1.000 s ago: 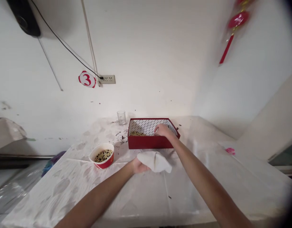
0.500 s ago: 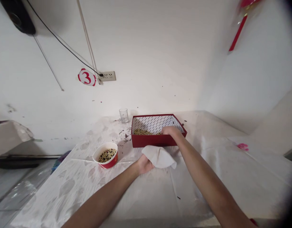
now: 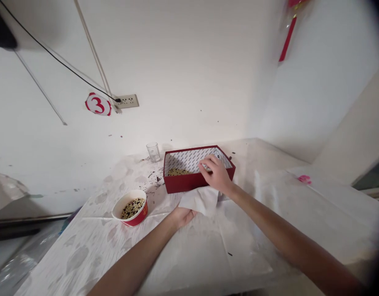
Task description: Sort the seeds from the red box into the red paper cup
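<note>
My right hand (image 3: 217, 174) hovers over the near wall of the shallow red cardboard box with the patterned white lining (image 3: 195, 181), its fingers (image 3: 205, 165) curled together as if pinching something small; I cannot tell whether anything sits between them. The box stands toward the back of the desk (image 3: 244, 246), open side up so the small heap of pale grains (image 3: 177, 172) in its left corner stays contained. My left hand (image 3: 181, 216) grips the edge of a soft white cloth (image 3: 200, 200), fingers closed on it, holding it lifted just in front of the box and below my right hand. To the left stands one red paper bowl of mixed dark and pale beans (image 3: 130, 207), upright, well apart from the box. One clear glass tumbler (image 3: 153, 152) stands near the wall, with dark specks (image 3: 154, 177) scattered between it and the box. One box, one cloth, one bowl, one glass.
</note>
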### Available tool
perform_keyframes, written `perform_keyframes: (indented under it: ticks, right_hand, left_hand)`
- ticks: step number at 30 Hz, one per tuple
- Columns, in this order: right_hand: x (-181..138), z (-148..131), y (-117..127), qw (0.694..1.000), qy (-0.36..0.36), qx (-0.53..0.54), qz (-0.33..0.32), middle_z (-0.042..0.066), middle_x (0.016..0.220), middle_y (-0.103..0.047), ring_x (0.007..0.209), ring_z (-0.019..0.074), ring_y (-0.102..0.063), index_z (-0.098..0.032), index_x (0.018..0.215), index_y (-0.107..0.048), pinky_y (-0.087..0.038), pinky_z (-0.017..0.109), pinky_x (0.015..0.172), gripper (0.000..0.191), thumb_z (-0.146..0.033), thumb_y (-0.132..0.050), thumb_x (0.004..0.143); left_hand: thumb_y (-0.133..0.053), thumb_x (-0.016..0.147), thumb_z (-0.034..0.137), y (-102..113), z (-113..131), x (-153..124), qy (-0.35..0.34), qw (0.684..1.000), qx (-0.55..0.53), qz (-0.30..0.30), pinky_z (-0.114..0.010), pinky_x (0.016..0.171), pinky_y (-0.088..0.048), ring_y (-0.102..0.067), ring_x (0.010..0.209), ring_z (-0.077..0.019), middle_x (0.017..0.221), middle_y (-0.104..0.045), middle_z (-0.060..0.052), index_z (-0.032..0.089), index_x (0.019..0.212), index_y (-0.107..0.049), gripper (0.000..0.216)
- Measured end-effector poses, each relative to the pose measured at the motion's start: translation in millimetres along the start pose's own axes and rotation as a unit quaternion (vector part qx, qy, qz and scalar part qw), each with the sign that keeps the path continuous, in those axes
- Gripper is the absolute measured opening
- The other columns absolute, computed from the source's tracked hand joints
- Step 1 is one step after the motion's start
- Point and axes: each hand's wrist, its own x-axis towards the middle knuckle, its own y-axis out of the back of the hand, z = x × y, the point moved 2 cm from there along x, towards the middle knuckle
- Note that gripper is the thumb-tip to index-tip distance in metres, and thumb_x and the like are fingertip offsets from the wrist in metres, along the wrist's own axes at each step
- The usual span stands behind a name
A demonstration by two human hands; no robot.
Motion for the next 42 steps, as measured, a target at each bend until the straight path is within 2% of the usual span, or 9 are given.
perform_keyframes:
  ticks: [3, 6, 10, 16, 20, 24, 28, 35, 42]
  right_hand:
    - [-41.1, -8.2, 3.1, 0.997, 0.06, 0.034, -0.02, 0.007, 0.096, -0.06, 0.091, 0.0235, -0.061, -0.033, 0.1, -0.071, -0.055, 0.041, 0.083, 0.014, -0.033, -0.058, 0.093]
    - [-61.6, -7.8, 4.2, 0.995, 0.057, 0.068, -0.034, 0.007, 0.097, -0.058, 0.089, 0.0228, -0.059, -0.035, 0.1, -0.072, -0.055, 0.041, 0.078, 0.015, -0.03, -0.065, 0.088]
    - [-60.5, -9.8, 4.3, 0.989, 0.029, 0.141, -0.037, 0.006, 0.099, -0.054, 0.092, 0.0216, -0.058, -0.033, 0.102, -0.073, -0.056, 0.041, 0.078, 0.017, -0.026, -0.067, 0.088]
    - [-57.7, -14.2, 0.5, 0.976, -0.032, 0.211, -0.045, 0.005, 0.102, -0.052, 0.097, 0.0203, -0.058, -0.029, 0.099, -0.075, -0.054, 0.04, 0.085, 0.015, -0.023, -0.067, 0.088]
    - [-59.1, -15.1, -2.0, 0.97, -0.031, 0.236, -0.05, 0.005, 0.103, -0.052, 0.098, 0.0201, -0.058, -0.028, 0.099, -0.074, -0.054, 0.039, 0.083, 0.018, -0.018, -0.066, 0.087]
    - [-61.1, -19.4, -1.5, 0.972, -0.027, 0.228, -0.054, 0.005, 0.104, -0.053, 0.098, 0.0202, -0.058, -0.028, 0.099, -0.074, -0.052, 0.04, 0.084, 0.018, -0.017, -0.066, 0.087]
    - [-63.0, -21.8, 0.2, 0.978, -0.017, 0.199, -0.053, 0.005, 0.103, -0.055, 0.096, 0.0201, -0.058, -0.028, 0.1, -0.073, -0.049, 0.042, 0.086, 0.019, -0.017, -0.065, 0.087]
    - [-64.2, -16.2, -4.1, 0.993, 0.005, 0.102, -0.062, 0.004, 0.099, -0.057, 0.095, 0.0219, -0.057, -0.023, 0.092, -0.066, -0.042, 0.044, 0.086, 0.017, -0.014, -0.067, 0.079]
    - [-65.8, -14.4, -6.5, 0.994, 0.009, 0.094, -0.06, 0.004, 0.098, -0.057, 0.094, 0.0207, -0.057, -0.024, 0.091, -0.064, -0.04, 0.042, 0.087, 0.013, -0.014, -0.063, 0.083]
  left_hand:
    - [-0.066, 0.086, 0.038, 3.6, -0.1, 4.7, -0.034, 0.999, -0.011, 0.006, -0.041, 0.097, -0.05, -0.067, 0.108, -0.0281, 0.104, -0.075, -0.012, 0.021, 0.113, -0.071, 0.032]
    - [-0.066, 0.087, 0.037, 6.4, 0.4, 7.2, -0.045, 0.999, -0.028, 0.009, -0.04, 0.096, -0.051, -0.066, 0.107, -0.0274, 0.106, -0.074, -0.011, 0.021, 0.114, -0.07, 0.032]
    - [-0.068, 0.085, 0.034, 6.7, 1.7, 4.7, -0.033, 0.998, -0.049, 0.014, -0.039, 0.095, -0.051, -0.067, 0.105, -0.0262, 0.109, -0.073, -0.011, 0.02, 0.116, -0.068, 0.034]
    - [-0.072, 0.08, 0.028, 2.4, 6.4, 1.1, -0.077, 0.994, -0.081, 0.014, -0.034, 0.089, -0.052, -0.067, 0.096, -0.0221, 0.105, -0.074, -0.008, 0.019, 0.115, -0.068, 0.036]
    - [-0.081, 0.067, 0.016, -1.3, 7.7, -0.2, -0.081, 0.995, -0.048, 0.041, -0.024, 0.071, -0.05, -0.063, 0.072, -0.0132, 0.08, -0.072, -0.002, 0.017, 0.094, -0.072, 0.028]
    - [-0.086, 0.061, 0.022, -3.3, 11.0, -3.8, -0.049, 0.996, -0.031, 0.069, -0.022, 0.059, -0.044, -0.057, 0.059, -0.0109, 0.065, -0.067, -0.001, 0.013, 0.074, -0.069, 0.023]
    - [-0.087, 0.06, 0.027, -2.6, 12.0, -4.2, -0.036, 0.996, -0.027, 0.073, -0.024, 0.061, -0.044, -0.059, 0.063, -0.0127, 0.072, -0.07, -0.004, 0.011, 0.08, -0.072, 0.029]
    - [-0.088, 0.059, 0.024, -5.2, 7.7, -1.1, -0.167, 0.984, 0.011, 0.061, -0.029, 0.075, -0.047, -0.064, 0.075, -0.0173, 0.074, -0.071, -0.002, 0.016, 0.077, -0.072, 0.025]
    - [-0.091, 0.054, 0.021, -9.4, 9.8, -3.9, -0.165, 0.985, 0.011, 0.045, -0.032, 0.08, -0.047, -0.064, 0.084, -0.0203, 0.078, -0.071, -0.004, 0.017, 0.082, -0.072, 0.033]
